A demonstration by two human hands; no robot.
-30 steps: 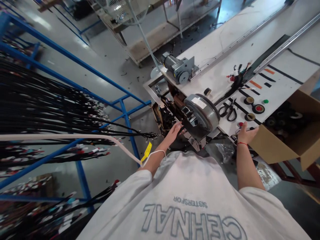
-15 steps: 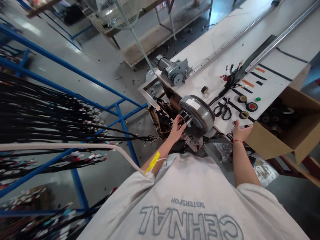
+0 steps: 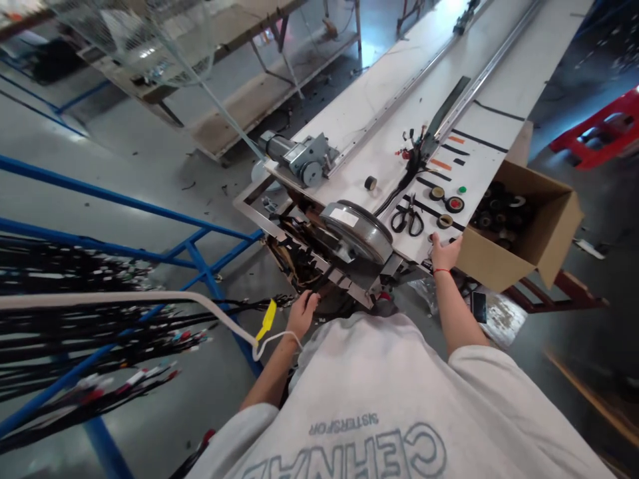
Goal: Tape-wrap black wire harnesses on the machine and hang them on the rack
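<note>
My left hand [image 3: 302, 315] is low at the near side of the machine, its fingers curled together. A small dark thing shows at the fingertips, too unclear to name. Just left of it are the connector ends of black wire harnesses [image 3: 272, 303]. My right hand [image 3: 446, 254] rests at the table's near edge, thumb apart from the fingers, close to a small button [image 3: 431, 237]. A round grey taping head [image 3: 367, 233] stands at the table's end. A black taped harness [image 3: 410, 174] runs from it. Scissors [image 3: 408, 219] and tape rolls [image 3: 444, 221] lie near my right hand.
A cardboard box [image 3: 499, 256] of tape rolls stands right of the table. A blue rack [image 3: 200, 259] hung with harnesses is on the left. A motor [image 3: 294, 154] sits on the white table [image 3: 349, 113]. A phone [image 3: 478, 307] lies below the box.
My left hand has left the taping head and moved down and left, closer to the harness ends. The right hand stays at the table edge. The whole view has shifted.
</note>
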